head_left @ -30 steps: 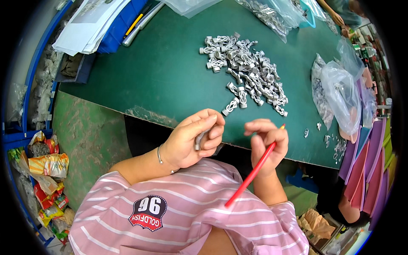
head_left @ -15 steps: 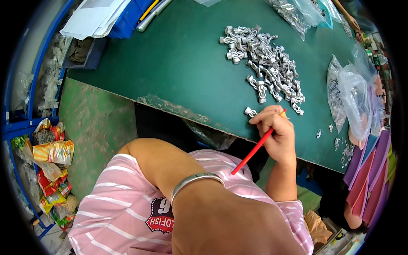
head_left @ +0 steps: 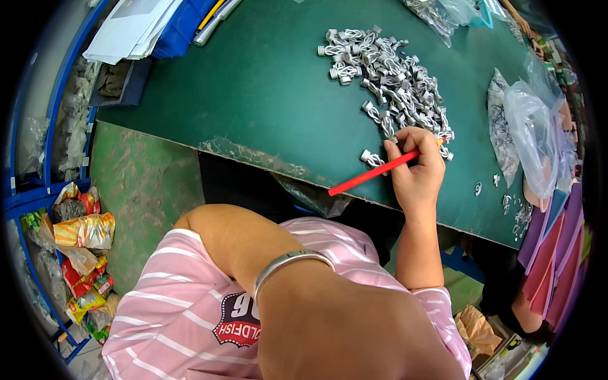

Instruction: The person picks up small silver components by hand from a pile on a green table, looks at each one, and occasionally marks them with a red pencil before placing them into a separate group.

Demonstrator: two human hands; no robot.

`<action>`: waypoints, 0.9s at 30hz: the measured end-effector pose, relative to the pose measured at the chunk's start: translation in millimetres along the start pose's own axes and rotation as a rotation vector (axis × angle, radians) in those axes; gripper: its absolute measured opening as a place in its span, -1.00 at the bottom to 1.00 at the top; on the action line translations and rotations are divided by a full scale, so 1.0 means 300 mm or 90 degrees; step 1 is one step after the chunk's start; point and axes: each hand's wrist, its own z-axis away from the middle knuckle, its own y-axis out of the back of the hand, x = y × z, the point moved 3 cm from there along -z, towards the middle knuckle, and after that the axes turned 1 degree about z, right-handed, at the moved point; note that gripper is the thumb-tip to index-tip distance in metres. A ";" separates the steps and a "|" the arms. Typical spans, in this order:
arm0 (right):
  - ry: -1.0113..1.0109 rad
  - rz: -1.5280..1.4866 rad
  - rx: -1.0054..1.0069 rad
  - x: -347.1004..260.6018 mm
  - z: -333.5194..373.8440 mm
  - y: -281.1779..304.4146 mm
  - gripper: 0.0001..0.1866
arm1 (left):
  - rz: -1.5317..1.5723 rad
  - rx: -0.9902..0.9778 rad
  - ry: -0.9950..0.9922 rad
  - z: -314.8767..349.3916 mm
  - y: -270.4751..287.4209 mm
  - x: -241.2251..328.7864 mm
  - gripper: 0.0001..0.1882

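My right hand (head_left: 418, 168) is closed around a red pencil-like stick (head_left: 364, 179) at the near edge of the green table (head_left: 253, 82). The stick slants from the lower left up through my fingers, with a yellowish part near its far end. Beside my fingertips lies a single grey looped piece with a ribbed end (head_left: 372, 158). Just beyond is a heap of similar grey looped pieces (head_left: 396, 82). My left hand (head_left: 354, 323), behind a silver bracelet (head_left: 292, 258), looms large at the lower edge; its fingers are out of sight.
Clear plastic bags (head_left: 531, 136) and small white bits (head_left: 522, 218) lie at the table's right. A blue bin (head_left: 177, 38), papers (head_left: 126, 28) and a grey tray (head_left: 130, 82) stand back left. Snack packets (head_left: 85, 231) sit on the left rack. Another person's arm (head_left: 518, 18) shows far right.
My right hand has moved farther over the table, toward the heap. The red stick has swung to a flatter slant. My left arm stays nearly in place; the view has shifted slightly.
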 end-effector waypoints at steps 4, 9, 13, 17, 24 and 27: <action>-0.125 -0.351 -0.001 0.024 0.016 0.015 -0.75 | -0.012 -0.010 0.014 -0.003 -0.003 0.009 -0.76; -0.233 -0.604 -0.060 -0.008 0.032 0.034 -0.77 | -0.100 0.008 0.056 0.017 0.016 0.086 -0.75; -0.167 -0.710 -0.088 -0.005 0.049 0.034 -0.76 | -0.507 0.452 -0.032 0.134 0.134 0.102 -0.93; -0.088 -0.731 -0.112 -0.005 0.062 0.028 -0.70 | -0.545 0.842 0.031 0.275 0.258 0.060 -0.69; 0.058 -0.495 -0.013 -0.054 0.094 0.043 -0.60 | -0.586 0.862 0.037 0.332 0.288 0.019 -0.72; 0.122 -0.441 0.015 -0.092 0.096 0.057 -0.59 | -0.404 0.878 0.049 0.351 0.302 0.006 -0.77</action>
